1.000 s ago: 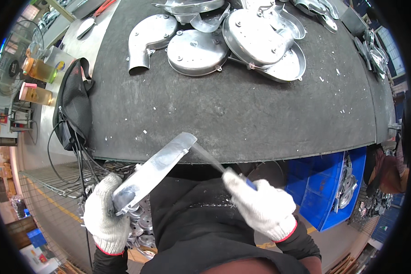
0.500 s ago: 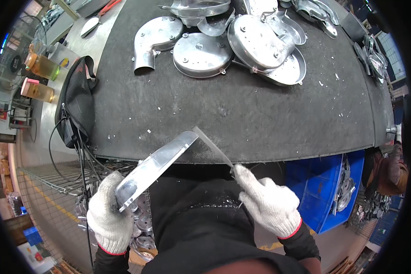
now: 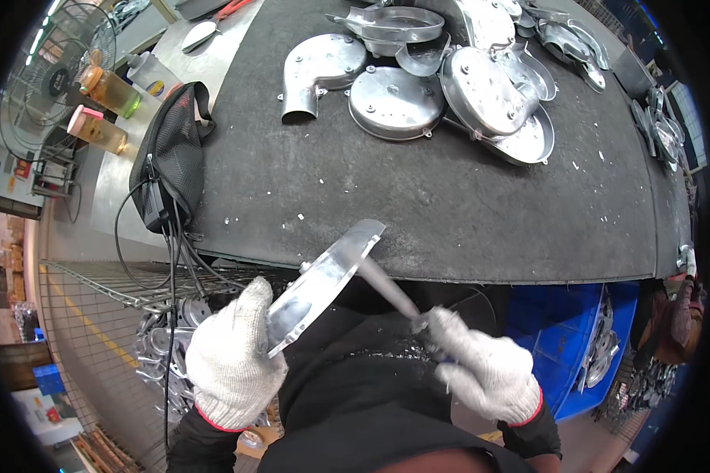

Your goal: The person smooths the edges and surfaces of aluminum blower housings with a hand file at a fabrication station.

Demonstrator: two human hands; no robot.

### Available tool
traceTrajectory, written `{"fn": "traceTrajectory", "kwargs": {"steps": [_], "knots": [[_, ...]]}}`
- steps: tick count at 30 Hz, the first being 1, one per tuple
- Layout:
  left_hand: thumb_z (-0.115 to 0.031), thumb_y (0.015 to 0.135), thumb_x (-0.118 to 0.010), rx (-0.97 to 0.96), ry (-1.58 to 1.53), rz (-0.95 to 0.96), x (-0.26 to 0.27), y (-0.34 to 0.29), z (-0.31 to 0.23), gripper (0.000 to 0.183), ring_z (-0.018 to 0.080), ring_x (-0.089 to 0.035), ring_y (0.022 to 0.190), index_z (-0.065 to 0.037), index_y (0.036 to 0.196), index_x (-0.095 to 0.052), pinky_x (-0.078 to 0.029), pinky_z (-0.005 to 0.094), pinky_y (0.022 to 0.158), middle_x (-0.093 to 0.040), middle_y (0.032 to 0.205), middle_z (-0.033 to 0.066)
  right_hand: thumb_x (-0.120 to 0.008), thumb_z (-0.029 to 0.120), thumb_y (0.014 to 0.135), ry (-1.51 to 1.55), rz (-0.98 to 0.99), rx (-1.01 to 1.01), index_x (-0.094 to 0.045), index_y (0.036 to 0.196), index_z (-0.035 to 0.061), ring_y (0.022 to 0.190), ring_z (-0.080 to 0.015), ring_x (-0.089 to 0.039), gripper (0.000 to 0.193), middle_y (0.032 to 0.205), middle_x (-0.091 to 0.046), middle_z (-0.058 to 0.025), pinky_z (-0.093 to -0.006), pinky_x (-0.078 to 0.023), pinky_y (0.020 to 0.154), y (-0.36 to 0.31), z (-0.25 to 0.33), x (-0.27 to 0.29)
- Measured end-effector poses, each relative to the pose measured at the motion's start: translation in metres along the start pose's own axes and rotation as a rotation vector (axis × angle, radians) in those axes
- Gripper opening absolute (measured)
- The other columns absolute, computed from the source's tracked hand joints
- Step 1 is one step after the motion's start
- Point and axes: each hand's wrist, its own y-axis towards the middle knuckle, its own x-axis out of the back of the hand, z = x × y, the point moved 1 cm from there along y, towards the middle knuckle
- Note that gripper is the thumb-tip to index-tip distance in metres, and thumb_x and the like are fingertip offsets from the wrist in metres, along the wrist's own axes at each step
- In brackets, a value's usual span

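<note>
My left hand (image 3: 235, 359), in a white knitted glove with a red cuff edge, is closed on one end of a shiny metal housing part (image 3: 315, 292). The part is tilted, its far end rising over the bench edge. A flat, blade-like file (image 3: 388, 292), blurred by motion, crosses near the part's right-hand rim; its tip meets or overlaps that rim. My right hand (image 3: 485, 364), gloved the same way, is closed around the file's near end, and its fingers hide the handle.
Several round metal housings (image 3: 396, 102) lie across the dark bench top (image 3: 450, 213). A black mesh bag (image 3: 173, 158) with cables sits at its left edge, beside bottles (image 3: 110, 91). Below right stands a blue bin (image 3: 548, 315); a wire basket (image 3: 95, 315) is below left.
The view has shifted, so the bench things sit farther right. My left hand and the housing part have moved right, and the file now crosses the part's rim lower down, blurred.
</note>
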Motion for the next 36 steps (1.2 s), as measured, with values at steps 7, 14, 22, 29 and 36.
{"fn": "traceTrajectory", "kwargs": {"steps": [7, 14, 22, 29, 36], "knots": [[0.007, 0.067, -0.073, -0.067, 0.034, -0.006, 0.002, 0.0, 0.0, 0.063, 0.0364, -0.072, 0.084, -0.004, 0.128, -0.063, -0.058, 0.0414, 0.077, -0.074, 0.102, 0.0163, -0.077, 0.035, 0.086, -0.223, 0.203, 0.021, -0.058, 0.146, 0.0211, 0.063, -0.027, -0.07, 0.064, 0.082, -0.069, -0.0042, -0.0366, -0.056, 0.055, -0.009, 0.044, 0.004], [0.0, 0.062, -0.073, -0.192, 0.114, -0.072, -0.004, -0.004, 0.01, 0.069, 0.0319, -0.066, 0.075, 0.002, 0.13, -0.058, -0.051, 0.0421, 0.068, -0.065, 0.088, 0.0119, -0.077, 0.034, 0.086, -0.337, 0.159, -0.015, -0.058, 0.147, 0.0227, 0.061, -0.0258, -0.069, 0.065, 0.079, -0.067, -0.0041, -0.0366, -0.055, 0.054, -0.013, 0.052, -0.005], [0.009, 0.061, -0.07, -0.08, 0.063, -0.002, 0.001, 0.003, -0.003, 0.069, 0.0371, -0.07, 0.087, -0.004, 0.129, -0.063, -0.056, 0.0433, 0.078, -0.074, 0.104, 0.0164, -0.065, 0.039, 0.099, 0.186, 0.108, 0.405, -0.023, 0.165, 0.0078, 0.069, -0.0207, -0.068, 0.084, 0.13, -0.065, -0.0179, -0.0338, -0.056, 0.059, -0.009, 0.003, -0.025], [0.0, 0.065, -0.074, -0.147, 0.064, -0.038, 0.007, 0.014, -0.008, 0.063, 0.0339, -0.068, 0.076, -0.002, 0.127, -0.061, -0.053, 0.0416, 0.069, -0.069, 0.091, 0.0126, -0.068, 0.02, 0.099, 0.721, 0.564, -0.139, -0.036, 0.162, 0.0082, 0.1, -0.0177, -0.07, 0.071, 0.139, -0.065, -0.0081, -0.028, -0.056, 0.087, -0.006, 0.009, -0.014], [-0.001, 0.068, -0.073, -0.113, 0.103, 0.012, 0.018, 0.034, -0.021, 0.061, 0.0343, -0.071, 0.074, -0.004, 0.128, -0.063, -0.055, 0.0426, 0.066, -0.07, 0.083, 0.0128, -0.061, 0.025, 0.104, 0.373, 0.31, -0.108, -0.032, 0.164, 0.0118, 0.074, -0.0148, -0.071, 0.068, 0.115, -0.074, -0.0093, -0.0281, -0.057, 0.07, -0.019, 0.024, 0.021]]}}
